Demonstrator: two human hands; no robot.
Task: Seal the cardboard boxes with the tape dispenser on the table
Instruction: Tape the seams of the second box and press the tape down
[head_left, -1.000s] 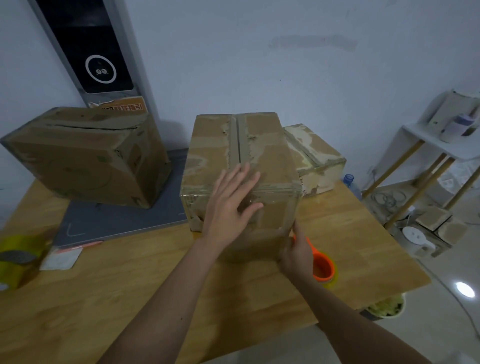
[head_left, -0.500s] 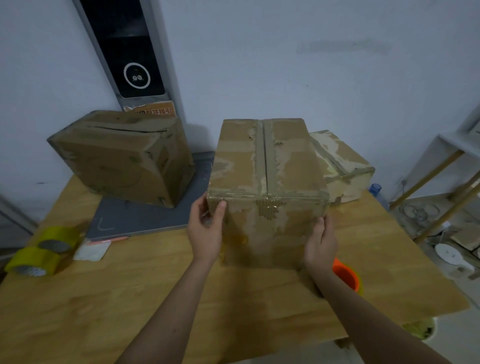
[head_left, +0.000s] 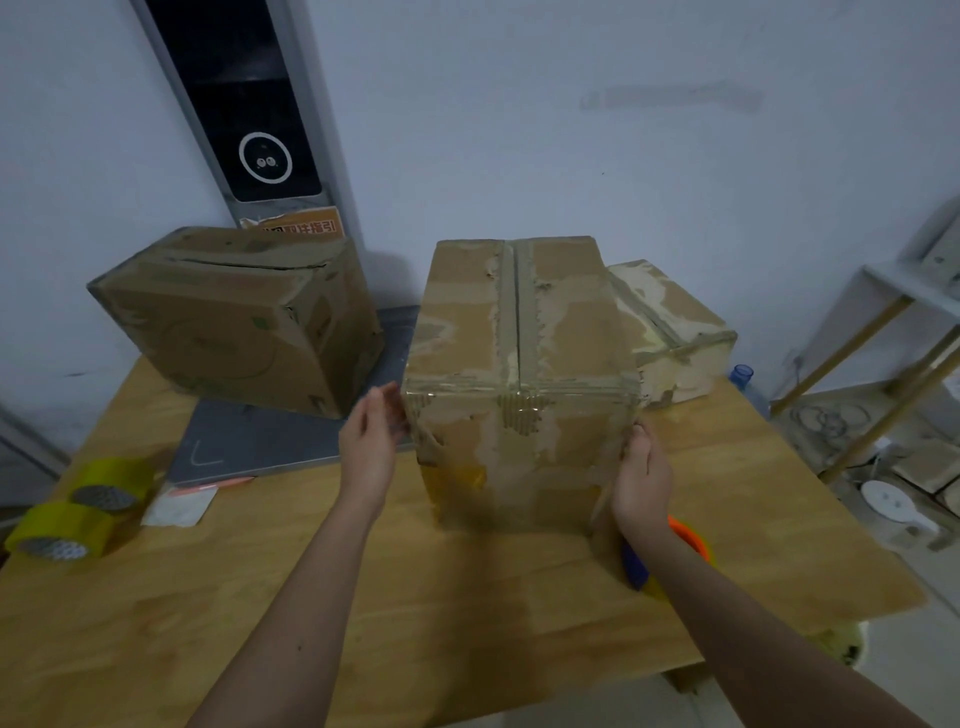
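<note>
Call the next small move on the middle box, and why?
Probably reach for the tape dispenser with the right hand. The middle box shows an open slit along its top seam, both hands flank its near corners, left hand just off it, and the dispenser lies right behind the right wrist.

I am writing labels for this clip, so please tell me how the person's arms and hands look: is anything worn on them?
Both forearms are bare as far as the picture shows, with no sleeves in view. The left hand and the right hand wear no gloves. I see no watch, bracelet or ring, though the dim light could hide a thin one.
</note>
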